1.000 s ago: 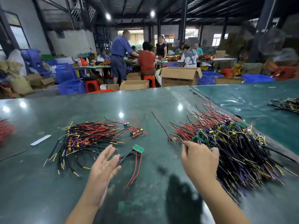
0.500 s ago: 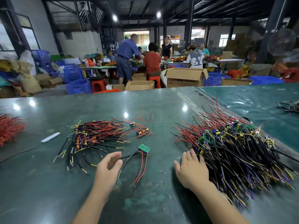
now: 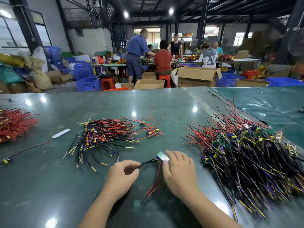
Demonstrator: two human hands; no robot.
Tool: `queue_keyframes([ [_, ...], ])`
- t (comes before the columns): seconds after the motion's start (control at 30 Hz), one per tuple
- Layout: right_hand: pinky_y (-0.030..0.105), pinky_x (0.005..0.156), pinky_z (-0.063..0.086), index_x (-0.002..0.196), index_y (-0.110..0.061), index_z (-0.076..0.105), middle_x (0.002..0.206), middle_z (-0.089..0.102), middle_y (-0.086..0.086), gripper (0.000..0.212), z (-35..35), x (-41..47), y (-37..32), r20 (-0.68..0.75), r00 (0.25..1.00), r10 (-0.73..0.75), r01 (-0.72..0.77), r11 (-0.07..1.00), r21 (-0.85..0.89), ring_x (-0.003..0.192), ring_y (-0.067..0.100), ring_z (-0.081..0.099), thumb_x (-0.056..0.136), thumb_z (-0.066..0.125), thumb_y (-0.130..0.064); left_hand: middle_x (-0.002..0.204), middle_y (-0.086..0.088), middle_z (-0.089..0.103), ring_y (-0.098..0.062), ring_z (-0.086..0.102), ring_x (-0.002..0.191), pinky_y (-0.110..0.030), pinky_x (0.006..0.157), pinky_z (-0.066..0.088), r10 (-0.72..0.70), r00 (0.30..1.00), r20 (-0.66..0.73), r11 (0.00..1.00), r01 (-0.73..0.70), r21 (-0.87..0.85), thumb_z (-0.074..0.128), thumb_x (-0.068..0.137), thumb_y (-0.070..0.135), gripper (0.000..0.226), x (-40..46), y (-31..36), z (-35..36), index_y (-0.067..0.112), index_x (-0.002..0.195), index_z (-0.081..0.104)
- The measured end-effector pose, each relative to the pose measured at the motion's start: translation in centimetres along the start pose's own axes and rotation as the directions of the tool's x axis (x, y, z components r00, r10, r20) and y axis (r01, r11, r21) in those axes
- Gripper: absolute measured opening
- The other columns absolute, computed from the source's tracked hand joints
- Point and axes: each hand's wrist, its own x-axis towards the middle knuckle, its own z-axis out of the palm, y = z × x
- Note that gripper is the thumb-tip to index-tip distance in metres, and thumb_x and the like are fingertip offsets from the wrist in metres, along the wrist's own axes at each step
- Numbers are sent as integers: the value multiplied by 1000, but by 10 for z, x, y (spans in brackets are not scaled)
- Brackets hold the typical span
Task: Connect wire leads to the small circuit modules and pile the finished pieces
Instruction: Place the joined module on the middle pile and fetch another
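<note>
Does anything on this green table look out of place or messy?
Mostly it is sorted piles. One stray wired module lies alone near the left edge, apart from every pile, and a white strip lies loose beside the middle wire pile.

A dark green glossy table is filling the lower frame, with ceiling lights being reflected in it. A red wire heap is lying at the left edge. A white strip is resting just right of it. A smaller bundle of wired leads is lying at centre. A large pile of wired modules is spread at right. A single module with leads is lying at lower left.
</note>
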Motion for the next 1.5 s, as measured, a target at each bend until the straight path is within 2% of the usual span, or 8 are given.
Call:
queue_keyframes([
  [0.13, 32, 107, 26, 133, -27, 48, 131, 55, -8, 44, 4, 4, 10, 73, 995, 68, -68, 998, -4, 127, 17, 41, 94, 43, -48, 80, 22, 70, 8, 62, 76, -7, 70, 44, 56, 989, 138, 996, -66, 66, 68, 81, 7, 31, -3, 3, -1, 38, 80, 69],
  [0.3, 22, 84, 45, 114, -19, 64, 106, 62, -11, 34, -13, 4, -1, -286, 958, -21, 195, 781, 593, 98, 8, 58, 82, 71, -10, 82, 14, 62, 0, 56, 81, -8, 71, 37, 231, 964, -133, 963, -207, 174, 74, 78, 13, 18, -5, 8, 4, 30, 83, 69],
  [0.43, 25, 88, 46, 111, -13, 65, 106, 62, -2, 38, -19, -1, -8, -661, 651, -374, 688, 659, 304, 93, 18, 56, 78, 69, 5, 57, 6, 57, -3, 49, 52, -17, 53, 38, 139, 982, -129, 952, -168, -254, 64, 80, 49, 28, -13, 29, 17, 24, 68, 66],
  [0.57, 28, 92, 45, 110, -8, 63, 109, 61, 2, 37, -15, -7, -10, -533, 560, -634, 822, 504, 265, 98, 22, 51, 80, 61, 12, 67, -4, 61, -10, 56, 59, -21, 55, 48, -33, 967, 251, 753, 189, -630, 60, 78, 58, 42, -21, 38, 20, 18, 71, 72],
  [0.8, 30, 103, 39, 110, -8, 64, 125, 55, 9, 32, -28, -23, -6, -405, 780, -477, 623, 526, 580, 125, 21, 47, 81, 53, -2, 79, -8, 70, -7, 63, 65, -18, 58, 53, -11, 943, 331, 585, 275, -763, 65, 76, 31, 29, -20, 33, 19, 4, 85, 73],
  [0.97, 27, 80, 48, 107, -21, 59, 97, 64, -1, 28, -34, -21, -8, -37, 999, 6, 31, 435, 900, 87, 9, 61, 83, 71, -13, 97, -10, 74, -13, 69, 87, -19, 67, 52, 34, 958, 286, 714, 177, -677, 82, 67, 21, 28, -21, 33, 15, 12, 92, 75],
  [1.1, 21, 67, 48, 96, -2, 66, 84, 71, 11, 22, -31, -18, -2, 267, 960, -81, -247, 197, 949, 73, 12, 61, 76, 72, -7, 96, -12, 74, -11, 68, 86, -16, 71, 50, 32, 960, 278, 751, 160, -640, 76, 64, 12, 28, -21, 30, 15, 16, 92, 76],
  [1.5, 19, 75, 51, 94, -4, 65, 88, 74, 3, 23, -32, -17, 3, 348, 914, -209, -315, 177, 932, 81, 11, 65, 72, 72, 0, 95, -11, 74, -12, 67, 86, -20, 75, 53, 15, 962, 272, 756, 167, -633, 67, 80, -6, 30, -20, 26, 16, 9, 106, 66],
])
